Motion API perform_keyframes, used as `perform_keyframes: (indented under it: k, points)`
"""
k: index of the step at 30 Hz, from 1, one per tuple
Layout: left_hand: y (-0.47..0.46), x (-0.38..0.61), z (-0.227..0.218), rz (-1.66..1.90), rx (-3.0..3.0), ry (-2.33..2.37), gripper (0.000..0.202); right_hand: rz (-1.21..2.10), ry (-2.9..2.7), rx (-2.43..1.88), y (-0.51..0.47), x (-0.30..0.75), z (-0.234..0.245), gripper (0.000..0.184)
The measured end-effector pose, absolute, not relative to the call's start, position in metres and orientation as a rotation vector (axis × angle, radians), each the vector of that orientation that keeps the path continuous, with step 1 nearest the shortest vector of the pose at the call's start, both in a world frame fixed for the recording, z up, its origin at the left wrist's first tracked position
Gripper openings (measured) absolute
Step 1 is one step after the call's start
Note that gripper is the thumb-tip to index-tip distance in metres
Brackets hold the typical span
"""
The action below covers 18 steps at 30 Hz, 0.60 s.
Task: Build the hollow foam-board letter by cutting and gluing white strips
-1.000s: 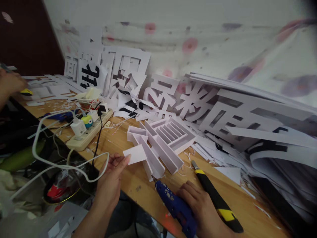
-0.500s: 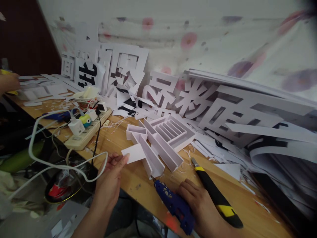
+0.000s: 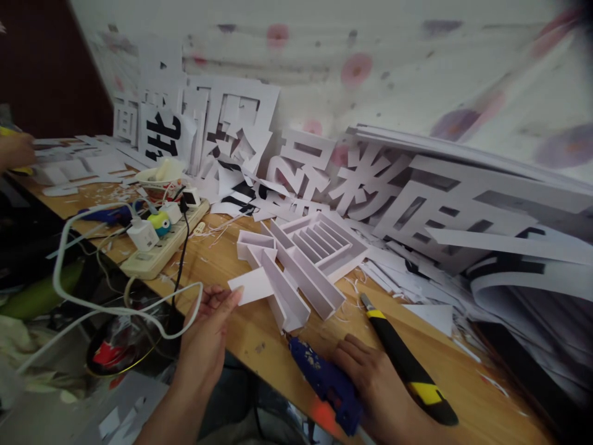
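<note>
Between thumb and fingers, my left hand (image 3: 209, 324) pinches a small white rectangular board strip (image 3: 251, 286). The strip's far end touches or overlaps the side of a white hollow letter (image 3: 319, 262) built from upright board walls. My right hand (image 3: 365, 371) is wrapped round a blue hot glue gun (image 3: 324, 383), whose nozzle points at the near corner of the letter's lower stroke. A black and yellow utility knife (image 3: 407, 361) lies just right of my right hand on the wooden table (image 3: 250, 334).
A power strip (image 3: 162, 247) with chargers and looping white cables stands to the left. Cut-out white letter boards (image 3: 417, 191) lean along the wall among scraps. At the far left, another person's hand (image 3: 16, 151) holds something partly yellow. Another blue tool (image 3: 109, 214) lies behind the cables.
Almost nothing differs; the view has shifted very slightly. Both hands keep the same hold, with the strip and the glue gun in the same places by the letter.
</note>
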<state>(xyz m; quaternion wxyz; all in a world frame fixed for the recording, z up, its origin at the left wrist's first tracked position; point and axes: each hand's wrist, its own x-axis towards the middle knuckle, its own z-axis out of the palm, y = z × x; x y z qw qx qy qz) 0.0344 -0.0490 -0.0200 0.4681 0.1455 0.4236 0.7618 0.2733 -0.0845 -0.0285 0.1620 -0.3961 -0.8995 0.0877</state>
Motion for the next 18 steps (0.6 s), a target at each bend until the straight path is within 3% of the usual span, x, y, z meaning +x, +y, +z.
perform_keyframes:
  k: [11, 18]
  points:
    - [-0.047, 0.033, -0.020, 1.858, 0.380, 1.019, 0.039, 0.241, -2.632, -1.174, -0.086, 0.272, -0.020, 0.007]
    - [-0.049, 0.029, -0.019, 1.864, 0.384, 1.032, 0.039, 0.291, -2.651, -1.205, -0.083, 0.268, -0.016, 0.013]
